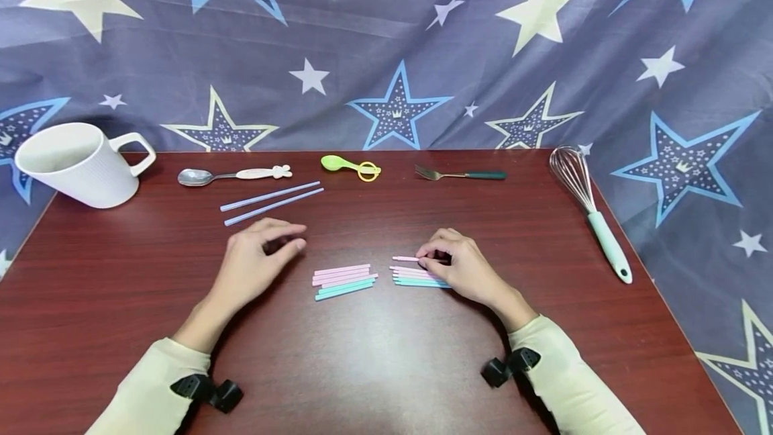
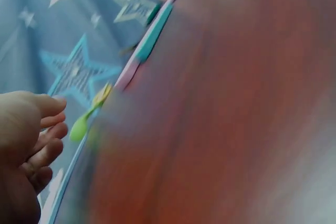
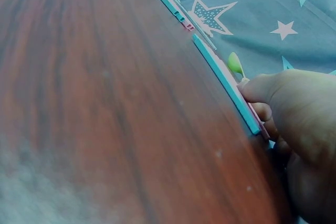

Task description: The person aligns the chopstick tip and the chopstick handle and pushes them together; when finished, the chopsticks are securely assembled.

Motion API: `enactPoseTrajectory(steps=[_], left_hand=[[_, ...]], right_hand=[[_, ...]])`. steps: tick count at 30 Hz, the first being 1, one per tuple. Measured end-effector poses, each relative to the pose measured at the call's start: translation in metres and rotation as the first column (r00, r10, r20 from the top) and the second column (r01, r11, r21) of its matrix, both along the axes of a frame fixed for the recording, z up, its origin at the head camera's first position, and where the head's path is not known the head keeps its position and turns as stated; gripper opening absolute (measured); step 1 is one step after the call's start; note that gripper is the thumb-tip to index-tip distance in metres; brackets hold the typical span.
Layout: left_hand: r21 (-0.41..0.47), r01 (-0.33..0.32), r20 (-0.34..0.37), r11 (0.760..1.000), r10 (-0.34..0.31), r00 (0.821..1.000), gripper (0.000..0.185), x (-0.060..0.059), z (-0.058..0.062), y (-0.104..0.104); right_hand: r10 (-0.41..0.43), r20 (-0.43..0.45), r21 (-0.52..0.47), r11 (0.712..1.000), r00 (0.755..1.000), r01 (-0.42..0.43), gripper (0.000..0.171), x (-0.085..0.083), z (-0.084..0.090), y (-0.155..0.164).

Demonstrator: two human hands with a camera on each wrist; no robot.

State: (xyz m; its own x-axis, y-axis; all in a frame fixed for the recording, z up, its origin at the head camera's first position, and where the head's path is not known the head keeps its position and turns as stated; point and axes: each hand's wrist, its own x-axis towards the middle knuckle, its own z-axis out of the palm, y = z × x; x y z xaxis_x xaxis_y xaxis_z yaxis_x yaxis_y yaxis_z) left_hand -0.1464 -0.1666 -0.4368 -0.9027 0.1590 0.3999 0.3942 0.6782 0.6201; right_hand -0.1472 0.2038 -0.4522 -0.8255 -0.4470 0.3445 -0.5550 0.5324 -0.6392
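Right hand (image 1: 465, 267): reaches in from the near right, forearm slanting forward and inward, wrist low over the dark reddish-brown wood-grain table (image 1: 386, 368). Thumb and fingertips bent together, pinching a thin, straight, pale-pink stick (image 1: 404, 258); out to the left of the fingertips, one end of it. Just on the near side of these fingertips, side by side, a small row of matching pink sticks (image 1: 407, 271) and, nearer the wrist, slim teal sticks (image 1: 417, 282), partly hidden by the hand.

Left hand (image 1: 256, 257): comes in from the near left, raised a little, palm turned inward, released. Thumb and index finger apart, tips pointing right; other fingers loosely bent, as seen from the left wrist. To the right of and nearer than these fingertips, between both hands, a second group of pale-pink sticks (image 1: 341, 275) beside teal sticks (image 1: 344, 291).

Just beyond the left hand, a pair of long, slender, light-blue sticks (image 1: 272, 197), roughly parallel; farther beyond, a metal spoon with a white figured handle (image 1: 264, 173). Well to the left, a white ribbed mug (image 1: 90, 166). Beyond the right hand, a metal fork with a dark-green handle (image 1: 486, 175); off to its right, a wire whisk with a mint-green handle (image 1: 610, 247).
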Motion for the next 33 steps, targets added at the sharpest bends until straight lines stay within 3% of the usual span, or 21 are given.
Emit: enactPoseTrajectory(steps=[4, 10, 21, 33], left_hand=[[-0.005, 0.101, 0.081, 0.995, -0.100, 0.992, 0.022, 0.012, 0.001, 0.018], [-0.025, 0.159, 0.164, 0.987, -0.153, 0.974, 0.022, 0.023, -0.005, 0.031], [-0.019, 0.122, 0.101, 0.992, -0.120, 0.988, 0.012, 0.028, -0.014, 0.037], [-0.017, 0.072, 0.141, 0.997, -0.069, 0.988, 0.008, 0.028, -0.013, 0.038]], right_hand=[[0.000, 0.004, 0.000, 1.000, 1.000, 0.000, 0.009, -0.001, 0.001, -0.002], [-0.002, 0.010, -0.001, 1.000, 1.000, 0.002, 0.009, 0.000, 0.001, -0.003], [-0.011, 0.005, 0.013, 1.000, 1.000, 0.011, 0.009, 0.002, 0.000, 0.000], [-0.004, 0.013, 0.011, 1.000, 1.000, 0.004, 0.009, 0.001, -0.001, 0.000]])
